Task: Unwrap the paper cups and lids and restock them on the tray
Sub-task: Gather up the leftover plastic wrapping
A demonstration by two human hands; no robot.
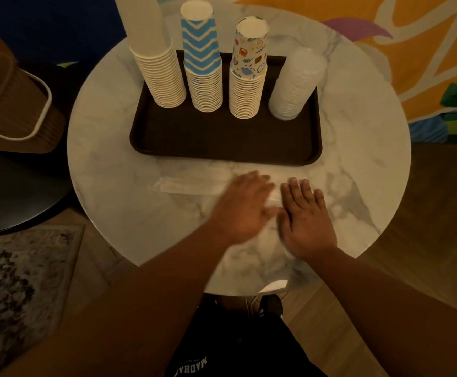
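Four stacks stand unwrapped along the far side of the dark tray point(222, 148): three of paper cups point(205, 77), one of clear lids point(294, 85). Restocking appears complete. Left hand point(242, 210) and right hand point(305, 216), fingers straight, press flat the empty plastic wrap point(189, 185) on the marble table point(358, 164). Next: gather and discard it.

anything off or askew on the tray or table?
Nothing spilled or damaged. Four stacks stand on the tray: plain cups, blue zigzag cups, patterned cups, clear lids. Only oddity: clear wrappers lying flat on the table near the tray, under the open left hand and right hand.
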